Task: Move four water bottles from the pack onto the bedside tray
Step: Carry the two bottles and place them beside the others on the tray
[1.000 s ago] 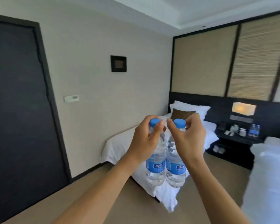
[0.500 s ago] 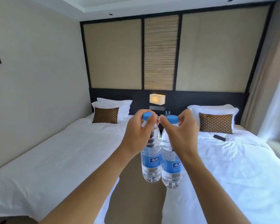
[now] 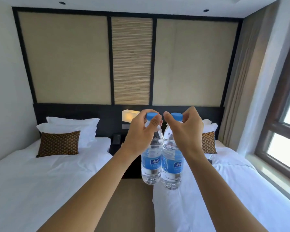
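A: Head view. What do the hands carry?

B: One water bottle each. The left hand pinches the left bottle just under its blue cap, thumb and fingers wrapped round the neck. The right hand grips the right bottle the same way below its own blue cap.

A: And where do the bottles sit in the frame?

B: Just below centre, toward six o'clock from the middle. Both hang upright in the air, blue labels facing the camera, sides touching or very nearly so; I cannot tell which. Nothing supports them from below.

A: What lies around them?

B: The left bed fills eight o'clock, with white pillows and a brown patterned cushion at nine. The right bed runs toward four o'clock, with a second brown cushion just right of the right hand. Between the beds, a strip of tan floor leads to six o'clock.

A: Anything behind the bottles?

B: A lit lamp on the dark headboard, just left of the left hand, and a dark phone-like object on a dark worktop below it. The hands hide most of that worktop, so no tray can be made out. A window stands at three o'clock.
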The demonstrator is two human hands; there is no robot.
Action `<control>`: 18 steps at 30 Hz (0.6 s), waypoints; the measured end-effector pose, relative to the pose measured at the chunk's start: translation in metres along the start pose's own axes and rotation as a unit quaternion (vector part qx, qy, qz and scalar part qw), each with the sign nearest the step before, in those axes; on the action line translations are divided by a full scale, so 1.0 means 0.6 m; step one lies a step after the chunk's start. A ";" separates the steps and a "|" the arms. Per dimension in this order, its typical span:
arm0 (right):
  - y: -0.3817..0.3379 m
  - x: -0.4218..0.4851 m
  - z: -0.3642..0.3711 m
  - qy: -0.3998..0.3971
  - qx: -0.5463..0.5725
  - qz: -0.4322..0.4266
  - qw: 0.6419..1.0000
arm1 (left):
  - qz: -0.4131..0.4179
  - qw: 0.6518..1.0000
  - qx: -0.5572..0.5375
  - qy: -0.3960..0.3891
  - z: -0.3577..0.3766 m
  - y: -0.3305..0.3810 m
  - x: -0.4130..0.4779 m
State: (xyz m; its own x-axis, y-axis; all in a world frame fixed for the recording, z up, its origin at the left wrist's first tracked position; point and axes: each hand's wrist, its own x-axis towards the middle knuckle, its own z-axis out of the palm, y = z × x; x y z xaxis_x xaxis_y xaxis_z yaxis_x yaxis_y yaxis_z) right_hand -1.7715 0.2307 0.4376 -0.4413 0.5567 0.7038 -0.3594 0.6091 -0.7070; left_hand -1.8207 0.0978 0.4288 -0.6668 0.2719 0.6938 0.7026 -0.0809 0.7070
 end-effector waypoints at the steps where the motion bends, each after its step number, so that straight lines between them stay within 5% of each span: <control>1: 0.015 0.027 0.029 0.000 -0.002 -0.002 1.000 | -0.003 1.000 -0.005 -0.003 -0.003 -0.026 0.034; 18: 0.428 0.507 0.610 -0.011 0.048 -0.003 0.999 | -0.020 0.999 0.028 -0.034 -0.038 -0.617 0.655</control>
State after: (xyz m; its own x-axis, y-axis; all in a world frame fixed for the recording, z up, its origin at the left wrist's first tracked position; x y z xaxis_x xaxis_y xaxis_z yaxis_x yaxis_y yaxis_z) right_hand -2.2988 0.3496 0.4451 -0.4566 0.5407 0.7065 -0.4383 0.5544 -0.7075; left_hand -2.3487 0.2127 0.4431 -0.6779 0.3393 0.6522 0.6894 -0.0150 0.7243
